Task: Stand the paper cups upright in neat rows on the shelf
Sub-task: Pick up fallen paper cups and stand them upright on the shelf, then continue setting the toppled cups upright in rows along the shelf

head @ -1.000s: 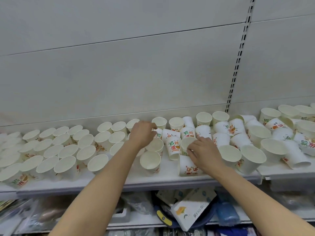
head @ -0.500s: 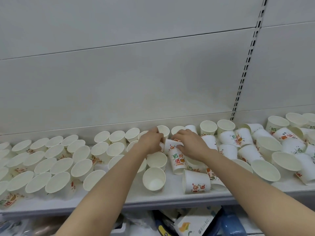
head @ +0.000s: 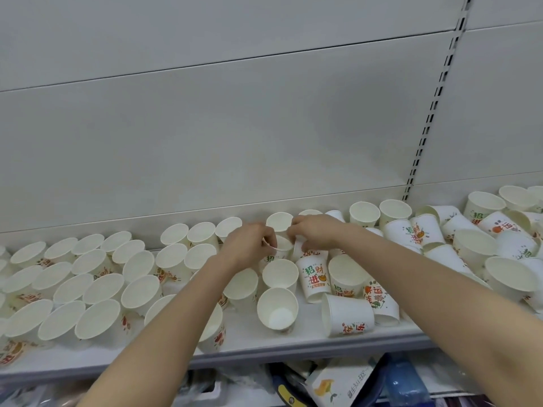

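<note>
- My left hand (head: 249, 245) now pinches a cup (head: 280, 249) just before the back-row cup (head: 279, 221).
- My right hand (head: 316, 232) has moved in, gripping the neighbouring printed cup (head: 311, 254) on the shelf (head: 264, 345).

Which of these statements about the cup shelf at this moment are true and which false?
1. Both hands are at the back of the shelf, near its middle. True: left hand and right hand meet there.
2. The cups on the left stand upright in rows. True.
3. The cups on the right are neatly lined up too. False: they are jumbled, many tipped over.
4. The cup by the front edge stands mouth up. False: it is upside down.
5. The shelf below is bare. False: packaged goods lie there.
</note>
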